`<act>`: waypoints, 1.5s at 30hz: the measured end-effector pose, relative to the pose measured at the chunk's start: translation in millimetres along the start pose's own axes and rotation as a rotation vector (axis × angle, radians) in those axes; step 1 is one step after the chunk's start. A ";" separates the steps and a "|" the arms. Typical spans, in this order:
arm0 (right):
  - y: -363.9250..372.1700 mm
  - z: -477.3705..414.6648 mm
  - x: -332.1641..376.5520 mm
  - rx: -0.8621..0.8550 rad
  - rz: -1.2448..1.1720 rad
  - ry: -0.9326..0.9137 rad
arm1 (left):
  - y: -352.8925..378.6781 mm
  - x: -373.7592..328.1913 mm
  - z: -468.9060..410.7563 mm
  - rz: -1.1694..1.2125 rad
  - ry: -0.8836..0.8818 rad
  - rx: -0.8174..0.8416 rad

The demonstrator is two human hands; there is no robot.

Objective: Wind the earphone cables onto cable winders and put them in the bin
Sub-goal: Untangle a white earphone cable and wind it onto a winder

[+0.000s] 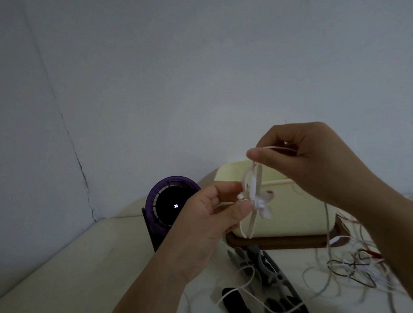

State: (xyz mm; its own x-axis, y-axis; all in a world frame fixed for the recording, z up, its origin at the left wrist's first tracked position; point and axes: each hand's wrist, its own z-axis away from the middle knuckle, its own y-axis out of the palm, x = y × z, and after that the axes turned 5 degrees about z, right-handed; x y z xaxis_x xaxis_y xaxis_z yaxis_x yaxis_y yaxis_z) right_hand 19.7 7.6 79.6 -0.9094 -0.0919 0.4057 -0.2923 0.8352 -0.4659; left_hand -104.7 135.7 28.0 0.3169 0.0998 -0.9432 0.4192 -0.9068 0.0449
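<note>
My left hand (212, 215) pinches a white cable winder (254, 194) with an earbud against it, raised above the table. My right hand (297, 159) is above it and pinches the white earphone cable (327, 221), which loops over the winder's top and trails down to the table. Behind both hands stands the cream bin (291, 214) on a brown base. Grey and black cable winders (266, 272) lie on the table below my hands.
A purple round fan (167, 204) with a lit display stands left of the bin. A tangle of white, black and red earphone cables (353, 270) spreads over the table's right side. The wall corner lies far left.
</note>
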 end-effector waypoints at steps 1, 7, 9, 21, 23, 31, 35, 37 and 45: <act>-0.7 -0.1 -1.2 -0.011 -0.050 0.023 | -0.5 -0.2 0.6 -0.007 0.005 0.018; 2.2 -1.9 -16.8 0.053 -0.447 0.199 | 1.4 -4.5 1.7 0.099 -0.016 0.053; 5.2 -2.4 -21.0 0.044 -0.522 0.220 | 2.6 -6.5 2.2 0.146 -0.028 0.060; 65.1 16.7 -24.0 0.238 -0.552 0.382 | 0.0 -15.3 -1.6 0.355 0.109 -0.117; 66.0 17.8 -21.6 0.286 -0.382 0.338 | -7.6 -14.2 -4.1 0.380 0.111 -0.233; 60.5 18.4 -1.8 0.497 0.008 0.164 | -22.3 -9.1 -8.9 0.499 0.059 -0.397; 50.5 16.9 3.2 0.519 0.124 0.099 | -23.0 -4.5 -11.6 0.487 0.020 -0.447; 44.6 15.6 4.8 0.517 0.138 0.093 | -24.1 -3.2 -12.7 0.498 0.010 -0.454; 30.4 11.5 8.7 0.493 0.247 0.024 | -20.5 -6.4 -10.3 0.646 -0.084 -0.417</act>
State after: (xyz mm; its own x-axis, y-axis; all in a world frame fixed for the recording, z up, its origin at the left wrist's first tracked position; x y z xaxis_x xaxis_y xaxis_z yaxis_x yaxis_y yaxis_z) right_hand -0.5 25.9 59.9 -0.9631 0.0915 0.2529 -0.1807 0.4765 -0.8604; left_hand -106.7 157.9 36.5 0.5492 -0.4431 -0.7086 0.4639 -0.5437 0.6995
